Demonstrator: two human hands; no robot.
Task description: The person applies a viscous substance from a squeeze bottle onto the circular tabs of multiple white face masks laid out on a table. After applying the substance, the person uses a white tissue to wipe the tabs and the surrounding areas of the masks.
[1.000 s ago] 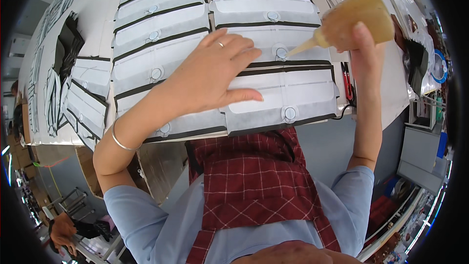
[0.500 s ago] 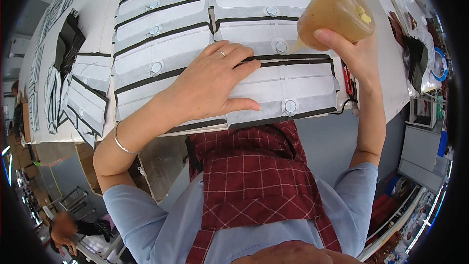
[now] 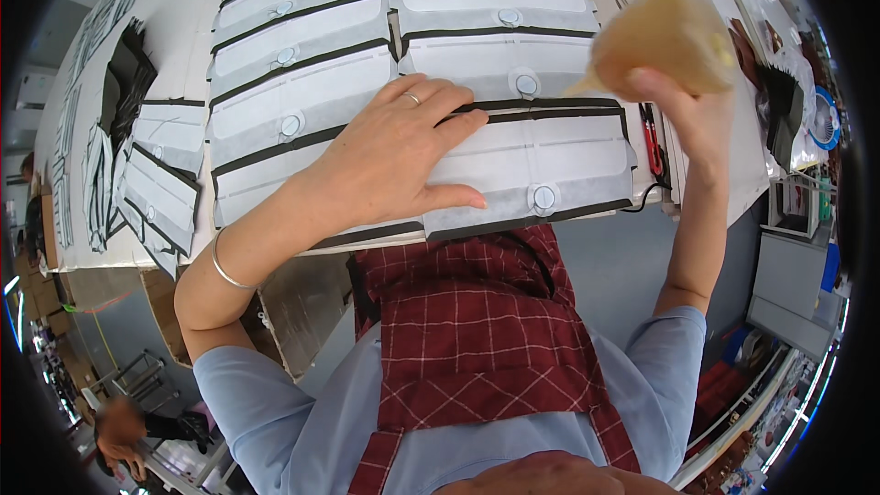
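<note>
My right hand (image 3: 697, 119) is wrapped round a soft, translucent squeeze bottle (image 3: 665, 32) of amber liquid, slightly blurred. The bottle is tipped, its narrow nozzle pointing left above the right edge of a white panel (image 3: 458, 61). My left hand (image 3: 394, 160) lies with fingers spread and thumb apart on the nearest white panels, holding nothing. Under its fingertips is the front right panel (image 3: 513, 151), black-edged, with a round white disc (image 3: 544, 197) near its lower edge. Another disc (image 3: 525, 84) sits on the panel behind. Part of the front left panel is hidden by my forearm.
Two columns of similar panels (image 3: 302, 18) run away across the white table. At left lie a pile of loose panels (image 3: 165, 188) and black strips (image 3: 131, 73). A red cutter (image 3: 654, 142) and black cable (image 3: 646, 197) are at right. A person (image 3: 119, 431) is at lower left.
My right hand has moved the squeeze bottle to the right, drawing its nozzle away from the disc on the second panel. My left hand stays in place.
</note>
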